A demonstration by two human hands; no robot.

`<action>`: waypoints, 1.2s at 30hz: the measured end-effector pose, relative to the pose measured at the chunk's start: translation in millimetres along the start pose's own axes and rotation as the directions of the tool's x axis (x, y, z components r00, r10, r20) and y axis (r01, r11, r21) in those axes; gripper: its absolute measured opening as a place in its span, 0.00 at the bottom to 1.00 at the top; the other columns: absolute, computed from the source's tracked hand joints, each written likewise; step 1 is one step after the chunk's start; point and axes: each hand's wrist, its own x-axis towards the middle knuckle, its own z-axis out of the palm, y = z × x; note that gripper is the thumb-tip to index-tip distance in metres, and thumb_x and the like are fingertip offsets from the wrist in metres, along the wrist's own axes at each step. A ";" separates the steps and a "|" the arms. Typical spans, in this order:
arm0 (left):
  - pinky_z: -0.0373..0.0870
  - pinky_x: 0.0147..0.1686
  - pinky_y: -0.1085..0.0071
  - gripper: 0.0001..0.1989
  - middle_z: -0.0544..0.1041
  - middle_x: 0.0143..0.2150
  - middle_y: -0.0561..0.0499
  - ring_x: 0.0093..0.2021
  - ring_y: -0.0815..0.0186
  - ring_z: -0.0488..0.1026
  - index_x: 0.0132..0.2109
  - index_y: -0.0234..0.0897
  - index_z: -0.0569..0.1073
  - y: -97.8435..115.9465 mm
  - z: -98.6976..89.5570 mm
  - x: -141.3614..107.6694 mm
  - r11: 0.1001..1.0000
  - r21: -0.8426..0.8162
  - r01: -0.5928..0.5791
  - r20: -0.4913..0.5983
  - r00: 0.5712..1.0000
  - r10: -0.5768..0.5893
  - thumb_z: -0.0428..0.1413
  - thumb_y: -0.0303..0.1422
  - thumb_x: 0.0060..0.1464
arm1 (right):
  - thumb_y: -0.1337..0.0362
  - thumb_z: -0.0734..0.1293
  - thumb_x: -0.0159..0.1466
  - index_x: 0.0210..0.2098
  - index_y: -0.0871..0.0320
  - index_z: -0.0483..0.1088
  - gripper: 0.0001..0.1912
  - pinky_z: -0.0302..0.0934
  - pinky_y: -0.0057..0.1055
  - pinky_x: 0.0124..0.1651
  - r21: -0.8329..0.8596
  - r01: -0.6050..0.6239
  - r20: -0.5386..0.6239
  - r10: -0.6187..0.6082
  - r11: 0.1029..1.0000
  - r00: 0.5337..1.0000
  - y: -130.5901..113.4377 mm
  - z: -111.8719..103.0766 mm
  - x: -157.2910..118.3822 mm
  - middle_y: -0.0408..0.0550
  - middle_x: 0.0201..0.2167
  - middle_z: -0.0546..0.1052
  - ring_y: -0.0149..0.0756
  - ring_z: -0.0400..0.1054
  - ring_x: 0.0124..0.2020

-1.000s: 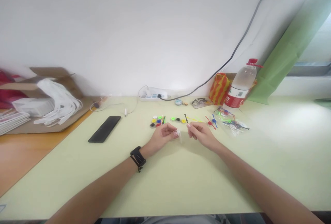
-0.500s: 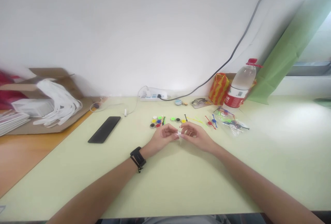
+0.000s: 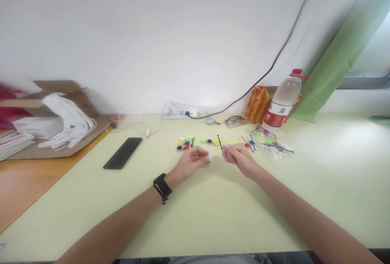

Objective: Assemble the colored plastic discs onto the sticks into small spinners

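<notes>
My left hand (image 3: pixel 192 161) pinches a small white, partly clear piece (image 3: pixel 211 159) between thumb and fingertips, just above the table. To its right, apart from that piece, my right hand (image 3: pixel 240 161) has its fingers curled together. Whatever it may hold is hidden. Beyond my left hand lies a cluster of small round coloured discs (image 3: pixel 182 143). Farther right, a green disc (image 3: pixel 203 140), a black disc (image 3: pixel 209 141) and a yellow disc (image 3: pixel 216 143) form a row. A thin black stick (image 3: pixel 219 141) lies beside them. Near my right hand are a red stick piece (image 3: pixel 247 145) and a blue one (image 3: pixel 252 142).
A clear bag of coloured pieces (image 3: pixel 276 148) lies at right, before a large bottle (image 3: pixel 283 101) and a striped bag (image 3: pixel 258 104). A black phone-like slab (image 3: pixel 123 153) lies left. Behind stands a power strip (image 3: pixel 180 112). An open cardboard box (image 3: pixel 70 89) sits far left.
My right hand has drawn away to the right from the white piece, and its fingers have curled in. My left hand stays in place with the piece.
</notes>
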 end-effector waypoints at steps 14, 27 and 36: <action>0.78 0.49 0.60 0.16 0.82 0.38 0.47 0.42 0.60 0.81 0.42 0.34 0.76 4.1 1.6 -1.9 1.000 0.008 -0.011 0.022 1.000 0.010 0.68 0.40 0.53 | 0.51 0.70 0.65 0.50 0.52 0.68 0.19 0.64 0.30 0.30 -0.129 -0.064 0.029 0.068 0.990 0.997 16.9 4.7 1.5 0.43 0.37 0.72 0.29 0.65 0.26; 0.78 0.50 0.59 0.16 0.81 0.40 0.47 0.42 0.60 0.81 0.43 0.34 0.75 4.1 0.8 -1.6 0.999 0.023 -0.026 0.028 0.999 0.025 0.68 0.40 0.55 | 0.51 0.69 0.65 0.63 0.50 0.60 0.30 0.64 0.29 0.31 -0.132 -0.093 0.038 0.099 0.987 0.994 11.6 8.6 -1.2 0.45 0.42 0.73 0.29 0.67 0.28; 0.79 0.48 0.59 0.17 0.81 0.38 0.47 0.39 0.60 0.81 0.41 0.34 0.76 6.3 3.0 -0.5 0.998 0.023 -0.057 -0.081 0.995 0.059 0.69 0.41 0.52 | 0.43 0.69 0.64 0.18 0.58 0.65 0.28 0.48 0.29 0.26 -0.132 -0.201 0.154 0.220 0.971 0.963 4.0 0.6 -1.0 0.37 0.17 0.57 0.27 0.49 0.20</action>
